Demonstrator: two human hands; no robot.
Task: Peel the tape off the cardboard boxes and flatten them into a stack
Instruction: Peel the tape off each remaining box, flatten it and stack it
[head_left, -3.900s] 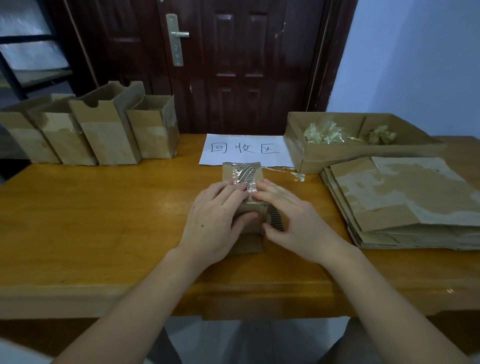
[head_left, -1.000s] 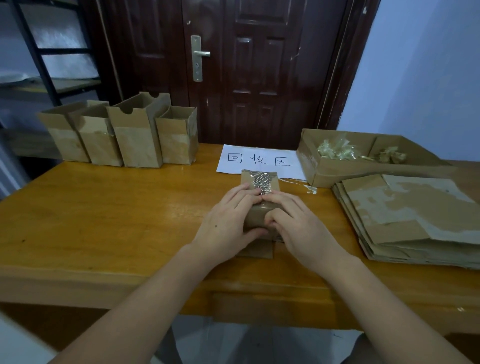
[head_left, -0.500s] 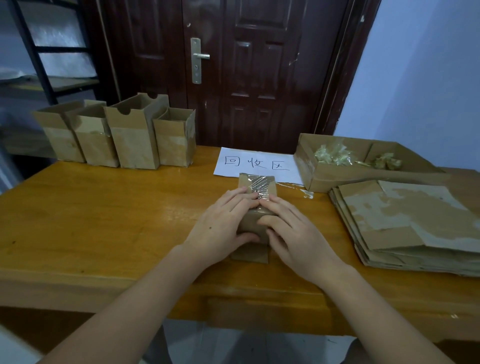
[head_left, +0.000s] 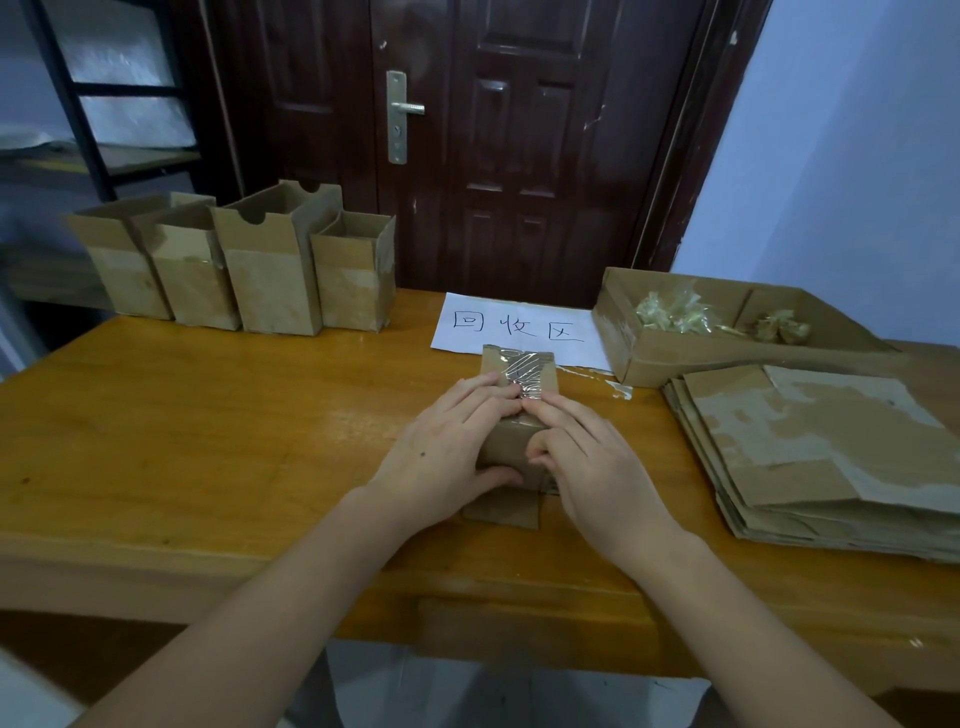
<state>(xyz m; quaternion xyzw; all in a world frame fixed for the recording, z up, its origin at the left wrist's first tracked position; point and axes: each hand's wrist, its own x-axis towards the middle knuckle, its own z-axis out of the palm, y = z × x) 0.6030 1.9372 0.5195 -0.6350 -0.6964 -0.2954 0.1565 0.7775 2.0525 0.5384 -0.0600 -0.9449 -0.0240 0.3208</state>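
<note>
A small cardboard box (head_left: 511, 447) lies on the wooden table (head_left: 208, 441) in front of me, its far flap (head_left: 519, 366) covered with shiny clear tape. My left hand (head_left: 447, 457) grips the box from the left, thumb under its near side, fingers across the top. My right hand (head_left: 587, 462) holds it from the right, fingertips at the tape's near edge, thumb curled against the front face. Several upright taped boxes (head_left: 270, 265) stand at the far left. A stack of flattened cardboard (head_left: 831, 452) lies at the right.
A white paper sheet (head_left: 519, 327) with handwritten characters lies behind the box. A shallow cardboard tray (head_left: 665, 358) at the far right holds crumpled tape. A loose strip of tape (head_left: 613, 384) lies on the table. A dark door and a shelf stand behind the table.
Both hands stay on the small box with only slight finger shifts at the tape edge. The camera view has shifted a little; the box stays in place.
</note>
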